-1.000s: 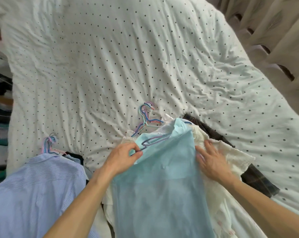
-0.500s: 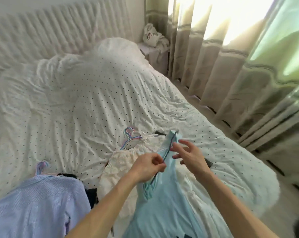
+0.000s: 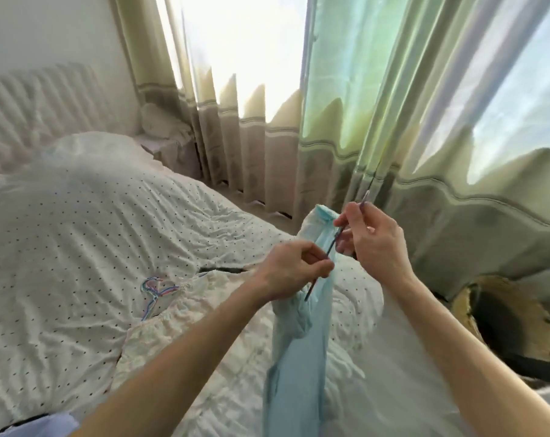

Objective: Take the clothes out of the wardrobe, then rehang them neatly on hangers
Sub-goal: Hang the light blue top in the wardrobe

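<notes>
Fingers [image 3: 318,263] of left hand [image 3: 291,271] and right hand [image 3: 376,244] pinch the thin hanger [image 3: 331,249]; I think the blue garment [image 3: 299,357] should sit evenly

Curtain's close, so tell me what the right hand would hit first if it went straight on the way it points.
The right hand, pinching the hanger, points up and left. First in line is the top of the blue garment; beyond it, the curtain. Depth is unclear, so likely, not certain.

- Left hand [image 3: 291,269], centre of the frame: bare, slender fingers
- Right hand [image 3: 374,244], just right of centre: bare likewise
- Left forearm [image 3: 172,367], lower middle: bare to the frame's edge
- Right forearm [image 3: 475,357], lower right: bare too
</notes>
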A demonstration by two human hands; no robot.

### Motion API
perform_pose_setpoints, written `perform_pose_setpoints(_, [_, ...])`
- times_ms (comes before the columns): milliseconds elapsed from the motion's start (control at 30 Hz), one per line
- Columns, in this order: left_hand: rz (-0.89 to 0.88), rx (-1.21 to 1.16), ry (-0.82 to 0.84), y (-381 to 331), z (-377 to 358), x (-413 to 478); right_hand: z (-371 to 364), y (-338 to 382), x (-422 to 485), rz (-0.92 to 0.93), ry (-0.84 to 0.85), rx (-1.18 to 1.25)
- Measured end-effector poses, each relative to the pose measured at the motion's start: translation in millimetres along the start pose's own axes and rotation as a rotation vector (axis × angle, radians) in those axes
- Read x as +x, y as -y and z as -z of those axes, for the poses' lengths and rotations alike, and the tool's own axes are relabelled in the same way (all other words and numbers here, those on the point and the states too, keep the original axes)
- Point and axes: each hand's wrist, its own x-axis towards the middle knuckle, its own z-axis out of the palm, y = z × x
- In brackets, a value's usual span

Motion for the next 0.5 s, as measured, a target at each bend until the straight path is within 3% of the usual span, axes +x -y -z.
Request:
perform_pose_setpoints(100, [-0.157,0.095,0.022,-50,-11,27,75,11,3,0.028,-0.068,-0.11])
perform_pose_setpoints(233, [-0.392,0.311,-0.044,-121,-33,70,179,13,2,0.017,-0.034,-0.232])
perform_pose_setpoints(367, [-0.674,0.577,0.154,-203,-86,111,268,18,-6,0.032,-0.051,-0.274])
perform_pose_setpoints(500, [-0.882,0.6,0.235,-279,-167,134,350,20,-16,0.043,-0.173,-0.266])
